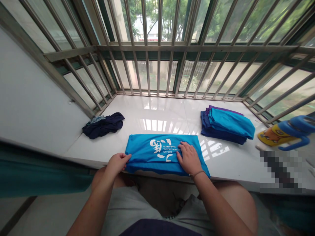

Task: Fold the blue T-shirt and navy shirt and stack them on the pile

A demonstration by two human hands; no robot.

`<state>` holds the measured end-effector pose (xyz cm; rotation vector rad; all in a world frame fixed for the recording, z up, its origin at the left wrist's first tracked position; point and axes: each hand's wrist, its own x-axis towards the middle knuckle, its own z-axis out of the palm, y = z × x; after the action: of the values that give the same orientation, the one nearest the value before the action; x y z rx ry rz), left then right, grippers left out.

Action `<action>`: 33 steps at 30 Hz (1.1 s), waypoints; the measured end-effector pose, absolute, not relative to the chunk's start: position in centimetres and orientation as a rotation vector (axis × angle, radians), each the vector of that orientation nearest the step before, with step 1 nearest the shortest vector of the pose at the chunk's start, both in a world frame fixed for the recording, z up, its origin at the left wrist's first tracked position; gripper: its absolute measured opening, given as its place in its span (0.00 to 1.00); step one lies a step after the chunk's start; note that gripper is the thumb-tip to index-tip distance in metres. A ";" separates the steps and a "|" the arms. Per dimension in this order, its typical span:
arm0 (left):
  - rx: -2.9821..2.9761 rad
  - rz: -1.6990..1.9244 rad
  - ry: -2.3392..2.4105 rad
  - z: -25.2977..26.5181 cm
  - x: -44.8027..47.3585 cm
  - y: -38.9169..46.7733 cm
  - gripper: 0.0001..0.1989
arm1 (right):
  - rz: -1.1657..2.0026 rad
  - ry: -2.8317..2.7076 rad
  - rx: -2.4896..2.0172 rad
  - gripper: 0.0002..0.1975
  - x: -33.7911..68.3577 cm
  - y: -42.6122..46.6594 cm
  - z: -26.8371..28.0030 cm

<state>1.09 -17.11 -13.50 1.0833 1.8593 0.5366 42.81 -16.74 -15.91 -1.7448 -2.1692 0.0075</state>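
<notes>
A bright blue T-shirt (145, 149) with white "Dalian International Marathon" lettering lies folded into a wide strip along the front edge of the white sill. Its lower border hangs slightly over that edge. My left hand (119, 163) pinches the shirt's left end between thumb and fingers. On the right part of the print, my right hand (189, 157) rests flat with its fingers spread, palm down on the cloth. A bracelet circles the right wrist.
A folded stack of blue and purple clothes (230, 124) sits at the right. Beside it is a blue-and-yellow bottle (278, 134). Crumpled dark cloth (105, 125) lies at the left. Metal window bars (159, 70) enclose the white sill (169, 113). A blurred patch covers something at the far right.
</notes>
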 end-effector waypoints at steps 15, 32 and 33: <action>1.989 0.474 1.722 -11.2 0.3 -3.8 0.16 | 0.017 -2.259 -1.913 0.17 47.4 -10.5 -11.8; 2.002 0.272 1.675 -7.3 -1.6 6.2 0.17 | 0.212 -2.311 -2.009 0.10 55.2 -0.7 -7.6; 2.048 0.313 1.719 -6.8 -1.1 6.5 0.16 | 0.178 -2.279 -2.017 0.10 55.2 -0.2 -7.0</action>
<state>-1.14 6.50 -6.79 2.0476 1.7192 0.3130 55.23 -0.15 -6.98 -2.0168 -2.2789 0.1775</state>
